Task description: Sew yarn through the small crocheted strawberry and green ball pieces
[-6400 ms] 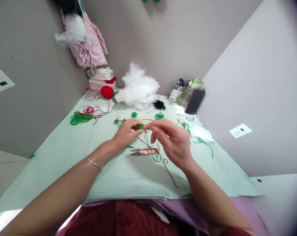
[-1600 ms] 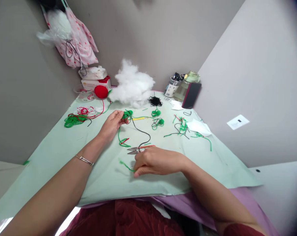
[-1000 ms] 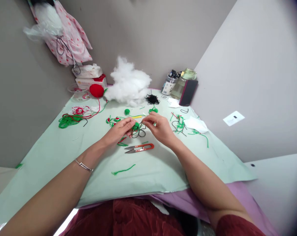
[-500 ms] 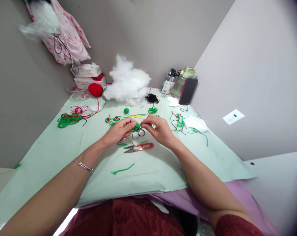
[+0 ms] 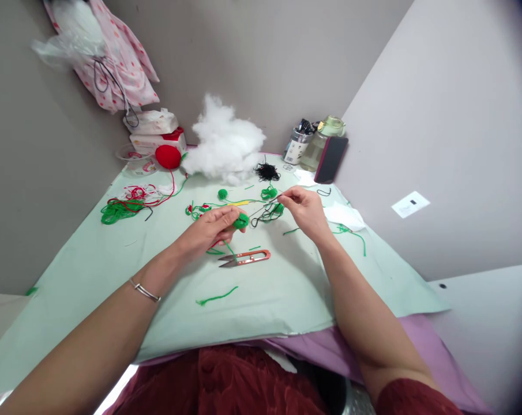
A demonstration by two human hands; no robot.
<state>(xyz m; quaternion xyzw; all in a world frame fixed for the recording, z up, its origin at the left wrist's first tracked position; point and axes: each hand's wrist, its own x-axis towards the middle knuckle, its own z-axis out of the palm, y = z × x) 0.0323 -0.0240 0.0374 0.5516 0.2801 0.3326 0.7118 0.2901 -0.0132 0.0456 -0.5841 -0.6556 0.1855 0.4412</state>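
Note:
My left hand (image 5: 221,223) is closed on a small green crocheted piece (image 5: 242,221), pinched between thumb and fingers, with a dark stitch showing on it. Black yarn (image 5: 261,211) runs from that piece up to my right hand (image 5: 303,208), whose thumb and forefinger are pinched on it. Whether a needle sits in that pinch I cannot tell. Loose black loops hang below the taut strand. Orange-handled thread snips (image 5: 246,257) lie on the table just below my left hand. Behind my hands are a yellow crochet hook (image 5: 238,203) and red-and-green crocheted bits (image 5: 195,211).
White stuffing (image 5: 226,141) is heaped at the back, beside a black yarn tangle (image 5: 267,171). A red yarn ball (image 5: 168,156) and green yarn (image 5: 121,211) lie left. A phone (image 5: 331,160) leans on a bottle at the back right. One green scrap (image 5: 217,296) lies in front.
My right hand has moved away from the green piece, to the right and slightly up, drawing the black yarn out. The left hand stays put, still holding the piece.

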